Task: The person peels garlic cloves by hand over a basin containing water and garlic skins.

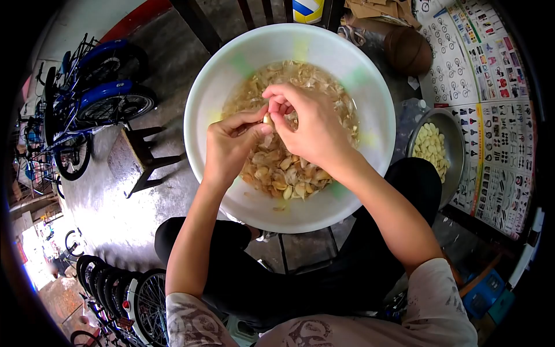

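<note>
Between the fingertips of both hands is a garlic clove (267,119), held above a big white basin (370,115). My left hand (232,139) pinches it from the left. My right hand (309,124) comes in from the right, thumb and forefinger closed at the clove; its other fingers are curled. Under the hands, the basin holds water with floating papery garlic skins (289,72) and a heap of unpeeled garlic cloves (283,173). To the right, a metal bowl (457,136) contains many pale peeled cloves (430,147).
A small wooden stool (130,156) stands left of the basin, with bicycles (104,92) beyond it. A basketball (408,51) and a volleyball (307,10) lie behind. Printed sheets (503,144) cover a surface at right. My knees flank the basin's near side.
</note>
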{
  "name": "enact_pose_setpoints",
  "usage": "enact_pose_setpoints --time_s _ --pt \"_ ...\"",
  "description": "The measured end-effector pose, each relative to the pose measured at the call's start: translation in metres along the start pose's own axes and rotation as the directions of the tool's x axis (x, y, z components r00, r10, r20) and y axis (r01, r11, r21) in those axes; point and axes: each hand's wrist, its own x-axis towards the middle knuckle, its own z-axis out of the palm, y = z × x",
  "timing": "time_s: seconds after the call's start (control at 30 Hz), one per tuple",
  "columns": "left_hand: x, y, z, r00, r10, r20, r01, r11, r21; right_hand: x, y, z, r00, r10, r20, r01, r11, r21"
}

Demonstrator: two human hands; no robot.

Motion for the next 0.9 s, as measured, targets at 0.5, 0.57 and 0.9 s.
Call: enact_pose_setpoints --time_s 0.5,0.57,0.9 --pt "0.004 0.008 0.007 0.982 -0.132 -0.133 0.075 0.927 -0.368 0.002 0.0 -0.009 0.983 0.156 0.099 -0.161 0.986 0.035" --pt "0.003 0.004 0.007 0.978 -0.129 -0.163 0.056 0.919 -0.391 -0.001 0.004 -0.007 0.997 0.003 0.077 0.004 0.997 -0.08" --pt "0.004 -0.007 0.003 0.98 -0.089 -0.177 0.061 0.986 -0.157 0.0 -0.002 -0.008 0.917 0.33 0.226 -0.37 0.915 0.164"
